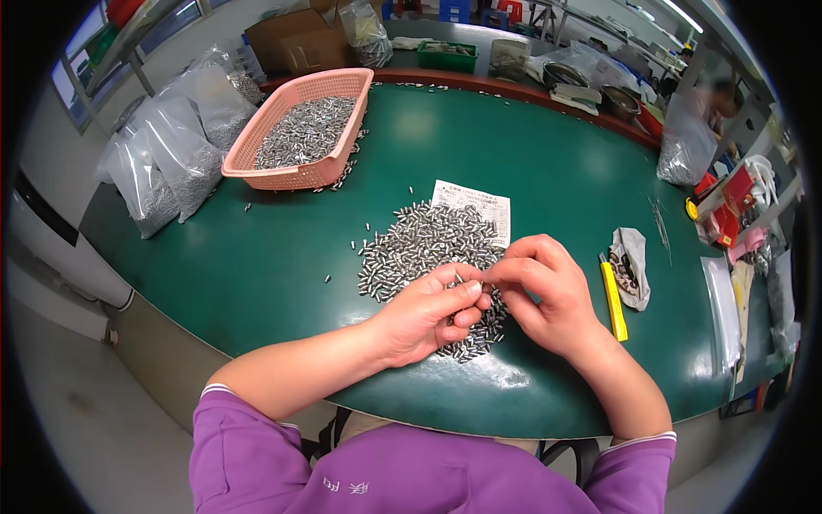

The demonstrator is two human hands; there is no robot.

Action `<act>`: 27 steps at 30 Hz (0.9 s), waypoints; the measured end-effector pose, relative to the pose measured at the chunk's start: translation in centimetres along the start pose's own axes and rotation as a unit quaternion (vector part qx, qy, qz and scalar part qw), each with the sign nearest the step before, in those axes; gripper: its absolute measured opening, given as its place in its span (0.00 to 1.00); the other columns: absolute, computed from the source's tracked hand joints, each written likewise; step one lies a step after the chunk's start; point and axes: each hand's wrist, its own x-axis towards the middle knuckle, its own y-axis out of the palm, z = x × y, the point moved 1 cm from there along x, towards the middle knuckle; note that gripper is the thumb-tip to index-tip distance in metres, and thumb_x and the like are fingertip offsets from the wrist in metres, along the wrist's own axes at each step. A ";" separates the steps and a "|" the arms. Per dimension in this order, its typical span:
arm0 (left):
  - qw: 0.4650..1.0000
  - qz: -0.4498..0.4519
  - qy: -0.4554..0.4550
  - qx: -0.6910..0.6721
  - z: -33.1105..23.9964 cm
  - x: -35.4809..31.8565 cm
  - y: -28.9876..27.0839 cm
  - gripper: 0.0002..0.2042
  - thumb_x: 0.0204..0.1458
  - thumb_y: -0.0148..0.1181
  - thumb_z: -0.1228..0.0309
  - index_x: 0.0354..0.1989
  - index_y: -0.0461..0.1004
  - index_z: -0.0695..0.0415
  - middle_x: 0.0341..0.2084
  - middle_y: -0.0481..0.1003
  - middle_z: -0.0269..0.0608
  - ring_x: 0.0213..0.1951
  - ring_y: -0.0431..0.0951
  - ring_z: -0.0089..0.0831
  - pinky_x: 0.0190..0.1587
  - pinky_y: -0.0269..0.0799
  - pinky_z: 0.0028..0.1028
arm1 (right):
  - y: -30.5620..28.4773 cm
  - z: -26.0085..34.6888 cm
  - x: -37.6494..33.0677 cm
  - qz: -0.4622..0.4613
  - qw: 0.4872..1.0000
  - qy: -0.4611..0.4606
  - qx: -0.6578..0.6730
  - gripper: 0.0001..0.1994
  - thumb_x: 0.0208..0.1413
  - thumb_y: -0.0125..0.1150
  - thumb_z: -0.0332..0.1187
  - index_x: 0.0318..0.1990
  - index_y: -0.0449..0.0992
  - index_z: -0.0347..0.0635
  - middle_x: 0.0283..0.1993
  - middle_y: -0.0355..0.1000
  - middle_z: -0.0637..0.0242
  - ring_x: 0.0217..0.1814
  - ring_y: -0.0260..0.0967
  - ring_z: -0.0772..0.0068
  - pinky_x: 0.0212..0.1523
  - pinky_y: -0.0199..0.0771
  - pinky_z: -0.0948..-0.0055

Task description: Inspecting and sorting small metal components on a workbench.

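Observation:
A pile of small silvery metal pins is heaped on the green tabletop before me. Just over its near right side, my left hand is curled around a few of these pins, with bits of metal showing between the fingers. My right hand meets it at the fingertips, thumb and forefinger pinched together. What the pinch holds, if anything, is too small and hidden to make out. A printed paper slip lies partly under the pile's far edge.
A pink plastic basket full of similar pins stands at the far left, beside clear bags of metal parts. Right of my hands lie a yellow utility knife and a small open bag. A shelf with tools and packets borders the right; a person is beyond.

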 end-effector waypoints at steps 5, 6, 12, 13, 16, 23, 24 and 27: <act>1.000 0.008 0.004 0.000 -0.1 0.1 0.0 0.10 0.61 0.52 0.70 0.49 0.65 0.55 0.35 0.68 0.35 0.29 0.63 0.16 0.24 0.58 0.14 | 0.0 -0.2 0.1 -0.008 1.000 -0.008 -0.023 0.13 0.41 0.62 0.22 0.37 0.78 0.48 0.36 0.69 0.68 0.38 0.69 0.64 0.38 0.70 0.67; 1.000 0.008 0.006 0.000 -0.1 0.1 0.1 0.10 0.61 0.52 0.70 0.49 0.65 0.55 0.35 0.68 0.35 0.29 0.63 0.16 0.24 0.58 0.14 | -0.1 -0.1 0.2 -0.003 1.000 -0.015 -0.018 0.13 0.41 0.62 0.22 0.37 0.78 0.47 0.36 0.69 0.68 0.38 0.69 0.64 0.38 0.70 0.67; 0.999 0.029 0.013 -0.008 -0.3 0.0 0.3 0.07 0.61 0.52 0.69 0.44 0.66 0.56 0.34 0.68 0.33 0.28 0.64 0.16 0.23 0.59 0.14 | -1.0 0.3 0.5 -0.013 0.996 -0.018 -0.083 0.12 0.40 0.60 0.20 0.34 0.76 0.46 0.36 0.69 0.67 0.38 0.69 0.62 0.38 0.70 0.66; 0.999 0.030 0.014 -0.014 -0.5 -0.1 0.5 0.06 0.61 0.51 0.69 0.43 0.67 0.56 0.34 0.68 0.33 0.28 0.64 0.15 0.23 0.59 0.14 | -1.5 0.6 0.5 -0.031 0.997 -0.011 -0.075 0.13 0.39 0.59 0.18 0.34 0.76 0.46 0.35 0.69 0.67 0.37 0.68 0.61 0.37 0.70 0.66; 0.998 0.004 0.054 -0.024 -2.1 0.2 0.3 0.05 0.62 0.49 0.70 0.40 0.66 0.57 0.34 0.67 0.35 0.27 0.63 0.15 0.20 0.58 0.10 | -3.1 2.1 1.1 -0.080 0.988 -0.086 -0.104 0.14 0.37 0.60 0.18 0.34 0.76 0.45 0.35 0.69 0.65 0.34 0.68 0.62 0.33 0.69 0.67; 0.943 -0.165 0.288 0.001 -14.0 -0.3 -3.3 0.05 0.60 0.51 0.73 0.40 0.68 0.62 0.32 0.70 0.36 0.27 0.69 0.16 0.24 0.69 0.12 | -5.6 11.8 1.2 -0.129 0.927 -0.332 -0.115 0.17 0.36 0.64 0.28 0.39 0.73 0.51 0.36 0.72 0.66 0.33 0.72 0.71 0.30 0.74 0.74; 0.919 -0.202 0.336 0.051 -16.9 0.0 -4.9 0.06 0.60 0.51 0.73 0.41 0.68 0.63 0.31 0.71 0.37 0.28 0.70 0.18 0.25 0.70 0.12 | -6.6 15.1 1.1 -0.126 0.953 -0.255 -0.109 0.11 0.40 0.61 0.30 0.35 0.72 0.50 0.33 0.72 0.70 0.30 0.69 0.72 0.29 0.72 0.75; 0.832 -0.307 0.419 0.195 -24.3 0.8 -9.2 0.09 0.58 0.51 0.73 0.46 0.68 0.61 0.36 0.72 0.40 0.32 0.73 0.26 0.36 0.75 0.24 | -6.6 17.6 1.0 -0.192 0.952 -0.219 -0.098 0.05 0.42 0.57 0.35 0.29 0.72 0.52 0.33 0.72 0.73 0.29 0.66 0.72 0.30 0.69 0.76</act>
